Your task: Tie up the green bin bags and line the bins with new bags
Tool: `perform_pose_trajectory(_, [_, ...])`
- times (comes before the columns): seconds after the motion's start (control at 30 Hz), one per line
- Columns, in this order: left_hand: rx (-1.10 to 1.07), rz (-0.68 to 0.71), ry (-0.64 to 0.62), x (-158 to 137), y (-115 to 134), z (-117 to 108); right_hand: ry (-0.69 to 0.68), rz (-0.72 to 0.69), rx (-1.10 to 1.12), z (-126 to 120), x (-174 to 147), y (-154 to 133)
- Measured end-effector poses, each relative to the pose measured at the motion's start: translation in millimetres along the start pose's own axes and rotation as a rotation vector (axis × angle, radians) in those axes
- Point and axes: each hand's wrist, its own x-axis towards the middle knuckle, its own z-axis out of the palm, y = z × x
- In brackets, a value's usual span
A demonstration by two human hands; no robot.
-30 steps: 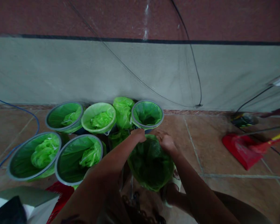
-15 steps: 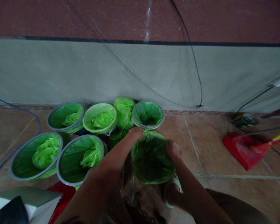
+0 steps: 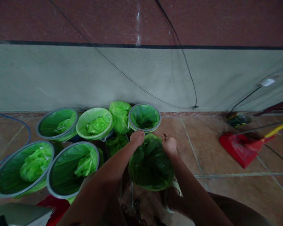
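Note:
In front of me stands a bin lined with a thin green bin bag [image 3: 153,166], its mouth facing up. My left hand [image 3: 138,138] is closed on the bag's edge at the far left of the rim. On the far right of the rim, my right hand [image 3: 170,145] has its fingers curled in a pinch at the bag's edge. Both fingertips are partly hidden. Just beyond my hands, against the wall, is a grey-rimmed bin [image 3: 145,117] with a green liner. A stuffed green bag [image 3: 120,116] leans beside it.
Several lined bins, including a near one [image 3: 50,175], stand at left with crumpled green bags inside. A red dustpan [image 3: 238,149] lies on the tiles at right, near a cable [image 3: 245,97]. A blue hose [image 3: 25,124] runs along the left. Something red [image 3: 54,208] is at lower left.
My right hand has shifted from the right side of the rim towards its far edge. My left hand stays at the far left rim. The view has turned slightly right.

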Motion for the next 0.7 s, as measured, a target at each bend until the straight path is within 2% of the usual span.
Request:
perform_pose_trajectory(0.1, [0.008, -0.017, -0.019, 2, 0, 6, -0.147, -0.059, -0.072, 8, 20, -10])
perform_pose_trajectory(0.23, [0.037, 0.030, -0.058, 2, -5, 9, -0.287, -0.074, -0.126, 18, 19, -3])
perform_pose_trajectory(0.33, [0.100, 0.137, -0.101, -1, -10, 8, -0.329, -0.140, -0.145, 20, 14, 7])
perform_pose_trajectory(0.4, [0.148, 0.161, -0.141, -4, -12, 6, -0.356, -0.194, -0.170, 19, 14, 12])
perform_pose_trajectory(0.57, [0.174, 0.101, -0.181, -9, -11, 5, -0.418, -0.207, -0.271, 15, 18, 14])
perform_pose_trajectory(0.7, [0.161, 0.022, -0.186, -10, -14, 6, -0.415, -0.135, -0.268, 11, 21, 13])
